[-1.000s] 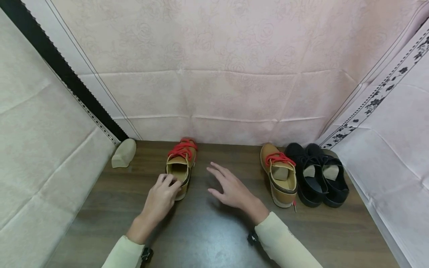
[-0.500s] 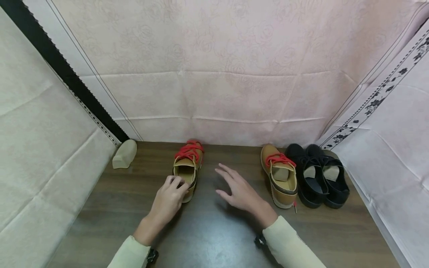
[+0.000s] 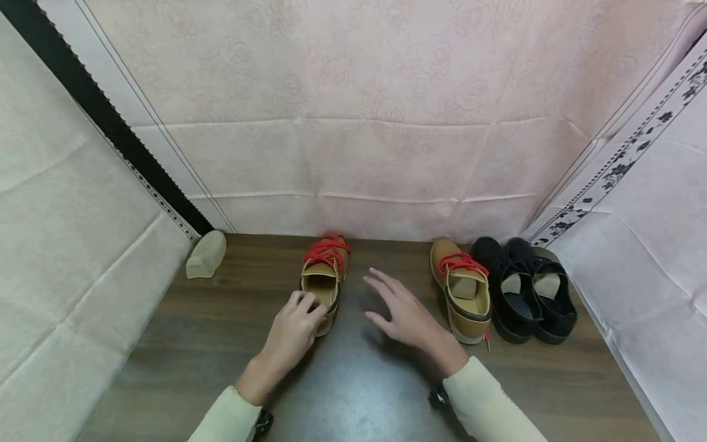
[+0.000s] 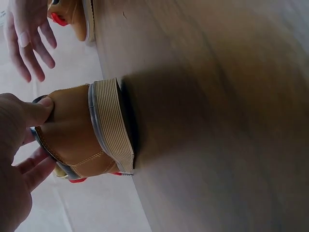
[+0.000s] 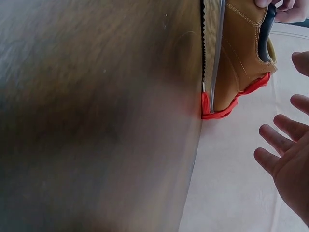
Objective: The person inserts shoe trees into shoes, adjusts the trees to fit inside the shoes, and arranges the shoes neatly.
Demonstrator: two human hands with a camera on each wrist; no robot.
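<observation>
Dark wooden table (image 3: 353, 393), left hand (image 3: 293, 334) pinching tan shoe (image 3: 323, 282) heel, right hand (image 3: 405, 313) spread wide, empty.

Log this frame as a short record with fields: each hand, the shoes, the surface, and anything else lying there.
left hand: grips heel of tan red-laced shoe
right hand: open, fingers spread, holds nothing, apart from that shoe
second tan red-laced shoe: stands right, pale insert inside
pair of black shoes: beside it, far right
surface: dark wooden tabletop
other: beige shoe insert, far left corner
</observation>
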